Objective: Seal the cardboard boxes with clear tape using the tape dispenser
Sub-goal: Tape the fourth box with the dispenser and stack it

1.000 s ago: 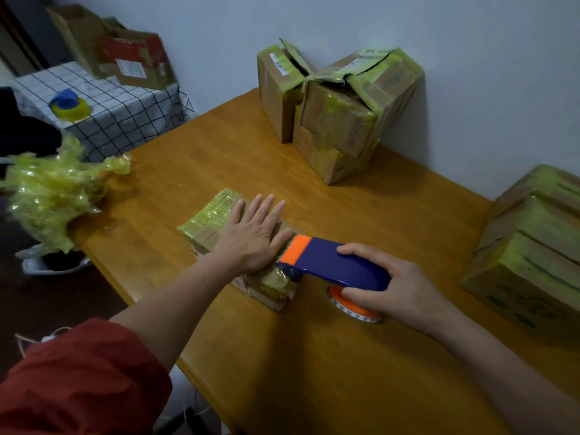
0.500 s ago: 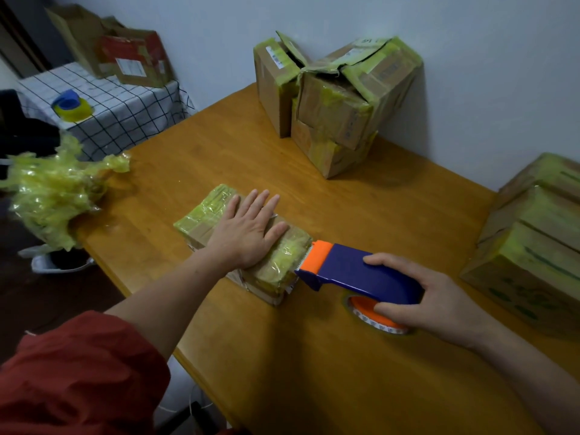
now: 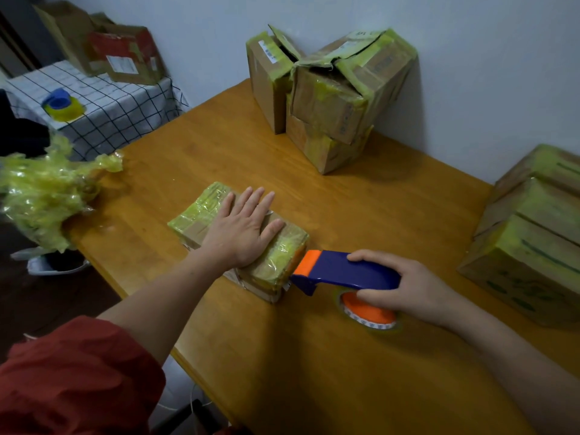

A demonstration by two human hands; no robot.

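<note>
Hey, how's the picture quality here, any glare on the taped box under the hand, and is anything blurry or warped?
Head view: dim, even light; small glints on the taped box and the crumpled tape wad; the stacked boxes throw a soft shadow on the wall; the boxes at the right edge look soft; same view, wide-angle stretch near the borders.

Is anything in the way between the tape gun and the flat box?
Nothing visible. The tape dispenser in the right hand has its orange nose at the box; the left hand presses flat on top.
</note>
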